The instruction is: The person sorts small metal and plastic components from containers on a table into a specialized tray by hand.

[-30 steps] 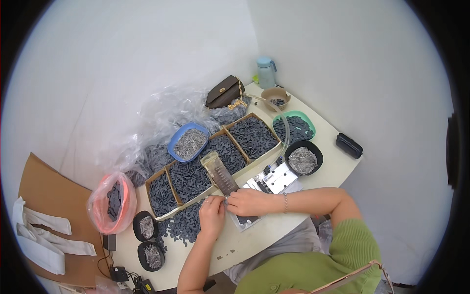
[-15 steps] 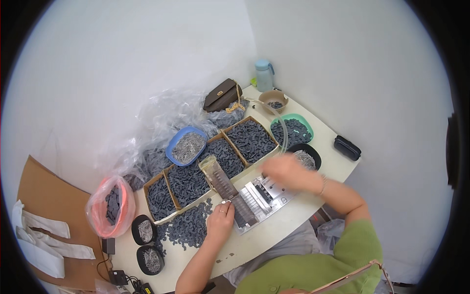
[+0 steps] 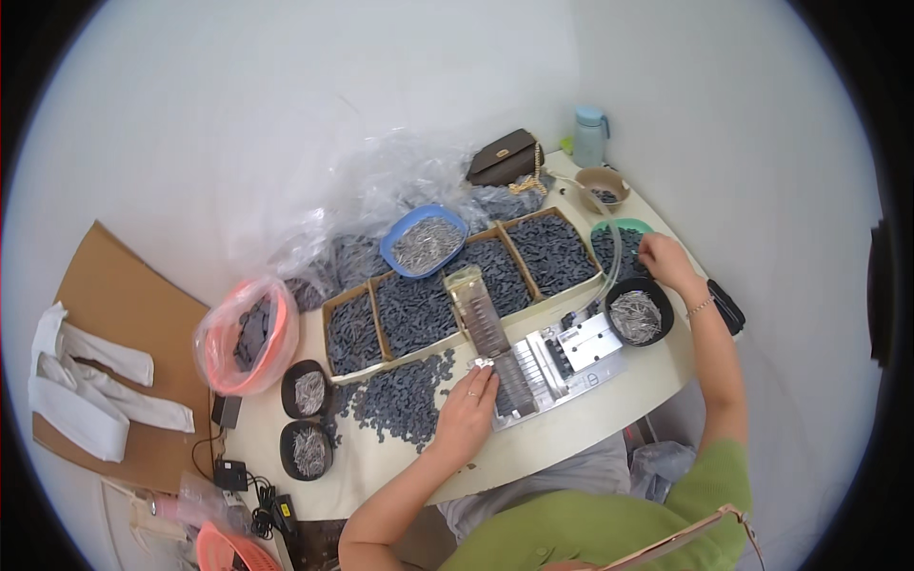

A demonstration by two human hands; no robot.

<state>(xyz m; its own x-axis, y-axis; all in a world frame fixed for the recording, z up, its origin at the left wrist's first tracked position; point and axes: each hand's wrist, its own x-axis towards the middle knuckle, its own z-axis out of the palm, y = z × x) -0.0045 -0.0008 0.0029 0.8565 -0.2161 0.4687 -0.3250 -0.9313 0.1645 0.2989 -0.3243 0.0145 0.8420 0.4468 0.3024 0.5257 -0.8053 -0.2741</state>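
Note:
My left hand lies along the left edge of a metal jig, its fingers stretched out and touching it. The jig has grooved channels and a silver block on its right. A clear slotted plastic piece slopes up from the jig toward the divided box. Over the right part of a green tray of small dark grey parts, my right hand has its fingers bent together and pointing down; whatever is in them is hidden. Close below that hand stands a black bowl of thin metal pins.
A divided cardboard box holds dark parts, with a blue tray of pins on it. Loose parts lie in front. Black bowls and a pink basket stand left. A clear tube arches beside my right hand.
My right hand has moved from above the jig to the green tray, farther right and back. My left hand stays at the jig's edge. The whole view has shifted.

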